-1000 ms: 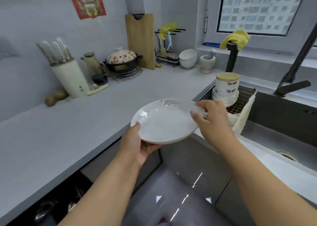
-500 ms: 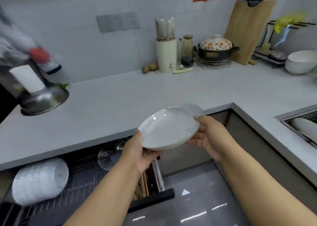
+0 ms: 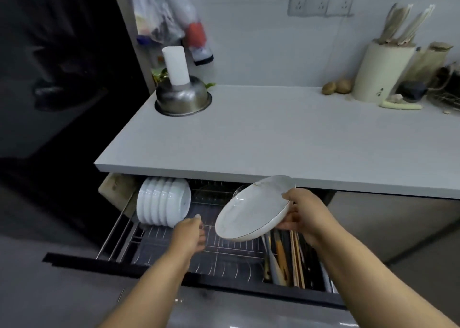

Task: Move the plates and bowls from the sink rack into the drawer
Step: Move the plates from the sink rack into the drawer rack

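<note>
My right hand grips the right rim of a white plate with a thin dark edge, tilted above the open drawer. My left hand is off the plate, fingers loosely extended over the wire rack inside the drawer, holding nothing. A row of several white bowls stands on edge at the rack's back left. The sink rack is out of view.
The grey countertop overhangs the drawer's back. Chopsticks and utensils fill the drawer's right compartment. A steel bowl with a white cup, a knife holder and potatoes sit on the counter.
The view swung left from the sink to the open drawer. The plate came down over the rack; my left hand let go of it and reached toward the wires.
</note>
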{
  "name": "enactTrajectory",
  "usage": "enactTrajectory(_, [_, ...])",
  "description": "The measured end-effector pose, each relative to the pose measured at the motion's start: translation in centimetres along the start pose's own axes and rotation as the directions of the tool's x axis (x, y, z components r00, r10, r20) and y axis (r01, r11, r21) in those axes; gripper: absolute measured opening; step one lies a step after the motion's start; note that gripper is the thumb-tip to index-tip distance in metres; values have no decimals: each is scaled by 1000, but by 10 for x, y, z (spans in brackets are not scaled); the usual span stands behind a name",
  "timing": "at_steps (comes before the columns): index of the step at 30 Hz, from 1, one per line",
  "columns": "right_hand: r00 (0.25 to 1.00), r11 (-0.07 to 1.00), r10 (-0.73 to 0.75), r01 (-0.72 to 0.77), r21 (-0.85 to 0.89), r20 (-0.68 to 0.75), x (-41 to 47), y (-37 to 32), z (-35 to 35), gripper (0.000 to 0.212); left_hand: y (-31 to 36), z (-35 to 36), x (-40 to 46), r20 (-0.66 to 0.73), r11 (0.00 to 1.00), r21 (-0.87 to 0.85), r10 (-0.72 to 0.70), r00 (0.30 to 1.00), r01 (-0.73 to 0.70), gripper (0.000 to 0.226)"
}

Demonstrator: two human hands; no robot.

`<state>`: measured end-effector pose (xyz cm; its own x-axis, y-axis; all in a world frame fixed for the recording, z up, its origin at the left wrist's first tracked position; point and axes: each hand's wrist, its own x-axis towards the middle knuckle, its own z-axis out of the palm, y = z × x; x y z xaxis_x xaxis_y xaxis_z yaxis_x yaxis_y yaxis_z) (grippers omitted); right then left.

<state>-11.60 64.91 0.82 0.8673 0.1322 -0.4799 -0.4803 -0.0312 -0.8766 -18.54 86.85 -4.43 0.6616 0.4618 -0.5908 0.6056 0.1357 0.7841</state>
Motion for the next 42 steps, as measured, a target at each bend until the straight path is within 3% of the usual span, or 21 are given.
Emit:
enactTrajectory(5, [998,983,57,-52,-179,19,53,36,82,22,-28,-80,64,-58,955,290,83,995,-62,31])
enactTrajectory(9, [995,955,95,-82,-286,30,82,59,136,30,-41,-121,86,-36,814,573,140,989,-95,23])
enactTrajectory(14, [993,919,121,-105,-381,18,119,78,179,36,-66,-142,110,69,641,742,221,973,-198,59])
enactTrajectory(17, [993,904,122,-106,-415,10,142,84,195,25,-72,-144,121,103,527,816,270,957,-236,66])
enactTrajectory(21, [990,855,139,-117,-505,6,174,94,212,39,-77,-147,135,124,432,870,277,953,-239,68])
enactTrajectory(29, [983,795,185,-149,-588,2,229,103,230,53,-76,-148,137,116,410,883,280,953,-228,69])
enactTrajectory(35, [987,754,161,-116,-646,12,251,105,246,43,-74,-148,135,109,432,873,280,954,-227,69])
enactTrajectory(42, [987,732,163,-127,-669,-9,267,104,256,15,-80,-148,139,104,446,865,292,951,-231,70])
